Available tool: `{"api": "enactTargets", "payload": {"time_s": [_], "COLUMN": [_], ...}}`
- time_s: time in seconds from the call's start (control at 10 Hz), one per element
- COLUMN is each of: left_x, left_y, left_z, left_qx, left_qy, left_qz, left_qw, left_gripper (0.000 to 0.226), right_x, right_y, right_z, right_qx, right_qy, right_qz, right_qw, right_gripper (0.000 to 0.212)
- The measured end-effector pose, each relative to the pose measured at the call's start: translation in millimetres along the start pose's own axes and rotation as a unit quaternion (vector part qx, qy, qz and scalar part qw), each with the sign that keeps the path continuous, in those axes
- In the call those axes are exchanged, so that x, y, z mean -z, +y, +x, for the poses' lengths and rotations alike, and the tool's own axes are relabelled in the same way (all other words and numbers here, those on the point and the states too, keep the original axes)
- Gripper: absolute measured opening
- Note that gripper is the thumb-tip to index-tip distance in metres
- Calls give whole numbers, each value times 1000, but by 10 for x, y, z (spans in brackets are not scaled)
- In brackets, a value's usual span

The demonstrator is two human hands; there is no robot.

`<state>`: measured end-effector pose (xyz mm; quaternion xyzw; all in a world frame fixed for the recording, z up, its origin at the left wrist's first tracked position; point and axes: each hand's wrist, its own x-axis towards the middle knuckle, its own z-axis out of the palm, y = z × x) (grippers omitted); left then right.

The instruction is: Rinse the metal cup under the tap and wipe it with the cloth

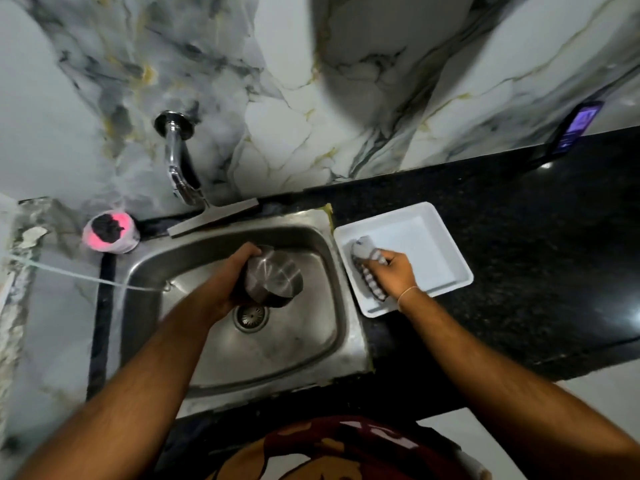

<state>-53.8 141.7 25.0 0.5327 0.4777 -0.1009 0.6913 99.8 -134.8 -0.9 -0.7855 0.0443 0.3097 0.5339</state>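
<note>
Head view: hands grip metal cup (pixel 273 277), cloth (pixel 369 268).

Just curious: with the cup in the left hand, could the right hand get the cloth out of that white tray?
Likely yes: the right hand is already closed on the cloth in the open white tray, with nothing over it.

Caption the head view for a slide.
Left hand holds metal cup over sink; right hand grips cloth in white tray.
</note>
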Motion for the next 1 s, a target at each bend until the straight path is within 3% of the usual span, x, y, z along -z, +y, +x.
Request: {"api": "enactTargets", "payload": {"time_s": [0.1, 0.2, 0.3, 0.4, 0.5, 0.7, 0.8, 0.9, 1.0], "left_x": [-429, -964, -1535, -2033, -2429, -2799, -2819, -2779, -2676], "left_y": [7, -35, 55, 92, 102, -37, -215, -218, -295], "left_z": [74, 139, 273, 491, 720, 1149, 1158, 1165, 1145], "left_qx": [-59, -81, -104, -143, -181, -210, -226, -293, -370], "left_qy": [-31, -110, -146, -163, -138, -86, -44, -1, 24], "left_qz": [83, 148, 216, 316, 450, 616, 740, 802, 774], "left_qw": [994, 980, 960, 924, 864, 754, 632, 520, 512], "left_gripper": [28, 33, 39, 46, 51, 55, 38, 45, 55], "right_x": [644, 1129, 1312, 1280, 1283, 1296, 1228, 1203, 1232], "right_y": [-100, -14, 58, 354, 650, 941, 1171, 1185, 1257], "right_z": [225, 454, 684, 858, 887, 958, 828, 741, 661], "right_qx": [18, 90, 103, 113, 108, 76, 71, 59, 34], "right_qy": [72, 131, 76, -51, -57, -72, -54, -41, -28], "right_qz": [-54, -217, -351, -495, -593, -582, -580, -565, -544], "right_qw": [996, 963, 927, 860, 796, 806, 810, 822, 838], "right_gripper": [29, 30, 54, 78, 78, 73, 77, 77, 75]}}
